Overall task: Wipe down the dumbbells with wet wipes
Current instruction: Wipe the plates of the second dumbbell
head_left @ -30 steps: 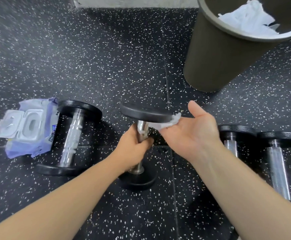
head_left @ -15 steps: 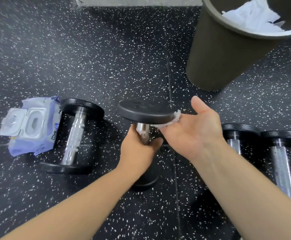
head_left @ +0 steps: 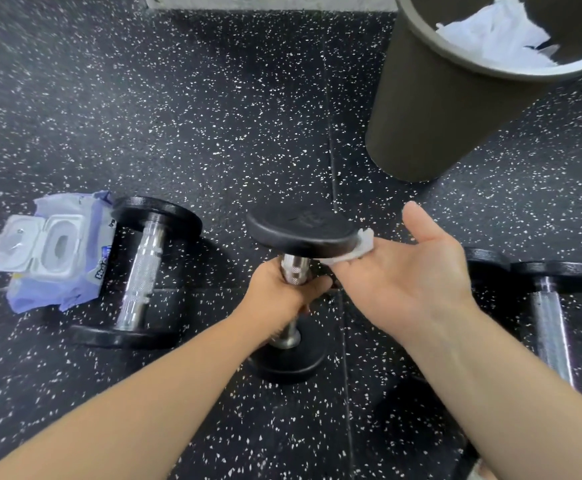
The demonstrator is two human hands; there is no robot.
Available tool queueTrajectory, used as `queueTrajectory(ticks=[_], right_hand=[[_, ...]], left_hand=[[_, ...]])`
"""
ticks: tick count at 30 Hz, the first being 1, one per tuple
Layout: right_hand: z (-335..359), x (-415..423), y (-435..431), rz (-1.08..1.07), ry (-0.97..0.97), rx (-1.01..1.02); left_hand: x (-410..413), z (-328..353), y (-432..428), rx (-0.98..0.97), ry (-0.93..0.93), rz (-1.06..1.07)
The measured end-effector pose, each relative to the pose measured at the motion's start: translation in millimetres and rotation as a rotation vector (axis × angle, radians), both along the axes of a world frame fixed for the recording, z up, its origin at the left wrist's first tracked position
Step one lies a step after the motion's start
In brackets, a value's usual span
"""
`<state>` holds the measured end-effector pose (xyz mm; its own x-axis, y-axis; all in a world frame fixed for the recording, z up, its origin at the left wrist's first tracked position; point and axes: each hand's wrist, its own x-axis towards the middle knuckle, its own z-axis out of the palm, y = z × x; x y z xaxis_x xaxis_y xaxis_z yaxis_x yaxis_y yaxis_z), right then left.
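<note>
On the black speckled floor (head_left: pixel 213 116) one dumbbell (head_left: pixel 301 233) stood on end, roughly midway between its left and right edges, with its lower plate flat on the rubber and its upper plate level above. The left hand (head_left: pixel 280 294) was wrapped round the chrome handle just under the upper plate, fingers and thumb closed on the bar. The right hand (head_left: pixel 417 271) lay palm up with the thumb stretched away, its fingers reaching beneath the right rim of the upper plate and pressing a white wet wipe (head_left: pixel 362 245) against that rim. The fingertips themselves were hidden under the plate. The two hands sat close together but did not touch. Toward the floor's left edge a second dumbbell (head_left: pixel 142 271) lay on its side, and just beside its far plate rested a lilac pack of wipes (head_left: pixel 57 247) with its plastic lid flipped open. Toward the right edge lay a third dumbbell (head_left: pixel 550 327), and beside it a fourth dumbbell (head_left: pixel 483 263) showed only part of a plate behind the right wrist. Nearer the far edge, on the right, stood a dark bin (head_left: pixel 438 109) holding crumpled white sheets (head_left: pixel 497 32).
</note>
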<state>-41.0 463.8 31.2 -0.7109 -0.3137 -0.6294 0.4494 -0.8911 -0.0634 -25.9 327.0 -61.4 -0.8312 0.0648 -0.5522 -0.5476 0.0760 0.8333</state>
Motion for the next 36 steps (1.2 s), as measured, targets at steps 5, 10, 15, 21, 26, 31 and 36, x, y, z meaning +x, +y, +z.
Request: queueTrajectory(ticks=[5,10,15,21,26,31,36], right_hand=[[-4,0,-2,0.099,0.032,0.025],[-22,-20,-8,0.181,0.025,0.098],[-20,-16,-10,0.171,0.030,0.088],[-7,-2,-10,0.142,0.042,0.080],[-21,-17,-8,0.140,0.006,0.075],[-34,-18,-10,0.128,-0.024,0.082],[-2,9,0,0.061,-0.006,0.010]], left_hand=[[-1,1,-7,0.030,-0.035,-0.100],[2,5,-6,-0.090,-0.020,-0.081],[30,23,22,-0.368,0.147,0.134],[18,10,12,-0.391,0.186,0.127],[5,18,9,-0.129,0.145,-0.018],[4,8,9,-0.127,0.074,-0.028],[3,3,1,-0.164,0.081,-0.026]])
